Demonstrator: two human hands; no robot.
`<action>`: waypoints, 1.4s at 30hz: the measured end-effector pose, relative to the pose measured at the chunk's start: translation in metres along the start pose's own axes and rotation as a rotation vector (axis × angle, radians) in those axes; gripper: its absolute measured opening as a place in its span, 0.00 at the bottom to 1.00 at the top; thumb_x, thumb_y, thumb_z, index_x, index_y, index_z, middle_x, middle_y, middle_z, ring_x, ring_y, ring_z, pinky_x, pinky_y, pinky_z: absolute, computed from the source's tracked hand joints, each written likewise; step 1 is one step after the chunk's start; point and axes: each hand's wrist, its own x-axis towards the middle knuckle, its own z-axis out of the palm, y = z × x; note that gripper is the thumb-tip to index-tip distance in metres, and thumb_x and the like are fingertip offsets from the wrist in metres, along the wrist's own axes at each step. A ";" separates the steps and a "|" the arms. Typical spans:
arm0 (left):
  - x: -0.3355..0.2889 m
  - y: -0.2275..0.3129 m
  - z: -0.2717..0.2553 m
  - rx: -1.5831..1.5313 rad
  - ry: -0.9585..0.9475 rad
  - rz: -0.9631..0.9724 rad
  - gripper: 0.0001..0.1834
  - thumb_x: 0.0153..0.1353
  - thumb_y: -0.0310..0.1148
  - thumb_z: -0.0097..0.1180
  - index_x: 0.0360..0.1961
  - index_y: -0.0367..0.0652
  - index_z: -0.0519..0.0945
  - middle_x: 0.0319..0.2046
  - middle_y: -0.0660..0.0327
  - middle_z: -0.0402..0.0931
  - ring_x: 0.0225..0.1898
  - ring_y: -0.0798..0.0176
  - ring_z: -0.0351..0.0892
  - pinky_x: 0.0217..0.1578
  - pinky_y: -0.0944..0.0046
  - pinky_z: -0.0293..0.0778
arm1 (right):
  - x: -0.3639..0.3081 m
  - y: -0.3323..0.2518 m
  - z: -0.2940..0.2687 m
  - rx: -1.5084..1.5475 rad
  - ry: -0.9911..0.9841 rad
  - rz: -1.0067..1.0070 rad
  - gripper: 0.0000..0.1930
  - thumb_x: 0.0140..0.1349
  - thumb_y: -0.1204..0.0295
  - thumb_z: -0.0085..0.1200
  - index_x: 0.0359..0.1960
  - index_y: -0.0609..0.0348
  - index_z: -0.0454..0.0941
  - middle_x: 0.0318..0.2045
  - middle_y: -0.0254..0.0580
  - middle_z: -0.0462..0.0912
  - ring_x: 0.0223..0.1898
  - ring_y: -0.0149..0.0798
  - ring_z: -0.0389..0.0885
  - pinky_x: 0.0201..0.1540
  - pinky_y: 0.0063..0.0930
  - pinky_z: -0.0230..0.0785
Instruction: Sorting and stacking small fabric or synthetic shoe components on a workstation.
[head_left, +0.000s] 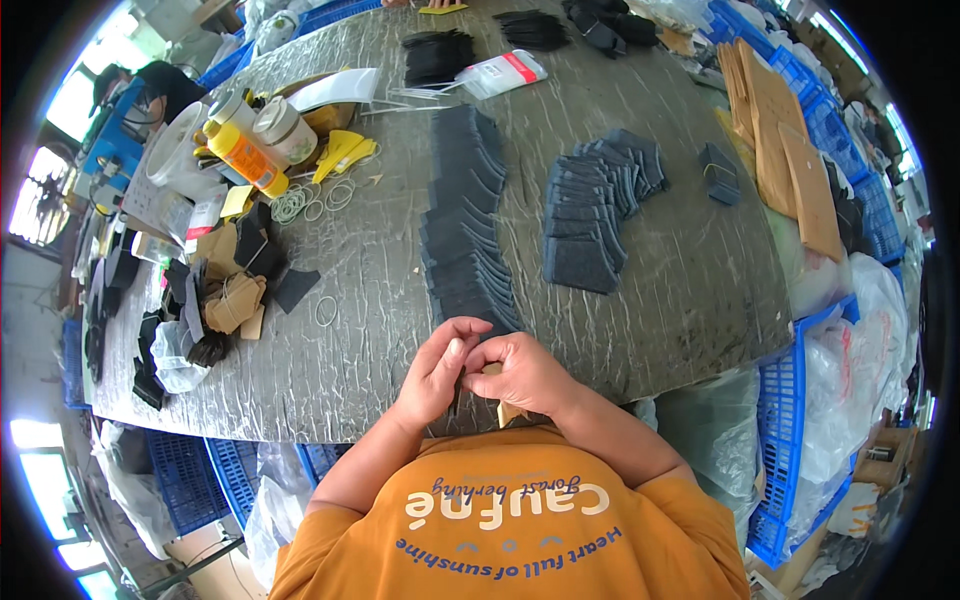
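My left hand (437, 372) and my right hand (522, 372) meet close to my body at the table's near edge, fingers closed. Edge-on in the left hand's pinch is a thin dark piece (457, 396), mostly hidden. From under the curled fingers of the right hand pokes a small tan piece (508, 412). Just beyond my fingertips begins a long overlapping row of dark blue-grey cut pieces (465, 220). To its right lies a second, curved fan of similar pieces (588, 215).
Loose bands (292, 203), a yellow bottle (245, 158) and tan and black scraps (235, 290) cover the left side. A banded bundle (720, 172) and brown cardboard (785, 150) lie right. Black stacks (438, 58) sit far; blue crates (785, 440) flank the table.
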 end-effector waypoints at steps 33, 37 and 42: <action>0.015 0.027 -0.012 0.643 -0.198 0.581 0.11 0.39 0.22 0.66 0.25 0.46 0.79 0.27 0.66 0.76 0.27 0.63 0.72 0.27 0.67 0.69 | -0.018 0.017 -0.019 0.959 0.323 -0.038 0.08 0.58 0.69 0.37 0.32 0.57 0.69 0.34 0.43 0.75 0.32 0.36 0.75 0.42 0.32 0.74; 0.000 0.003 -0.023 0.375 0.161 0.007 0.06 0.47 0.22 0.63 0.26 0.43 0.79 0.24 0.67 0.77 0.24 0.72 0.71 0.25 0.72 0.67 | -0.052 0.035 -0.084 0.742 0.795 -0.355 0.07 0.53 0.73 0.38 0.27 0.57 0.71 0.29 0.41 0.76 0.31 0.36 0.75 0.36 0.33 0.73; 0.012 -0.005 -0.034 0.344 0.254 -0.379 0.03 0.53 0.25 0.60 0.27 0.37 0.79 0.20 0.69 0.74 0.22 0.78 0.68 0.24 0.75 0.64 | -0.142 0.030 -0.169 -0.012 1.786 -0.519 0.04 0.55 0.73 0.43 0.27 0.60 0.68 0.27 0.36 0.70 0.30 0.34 0.70 0.38 0.30 0.66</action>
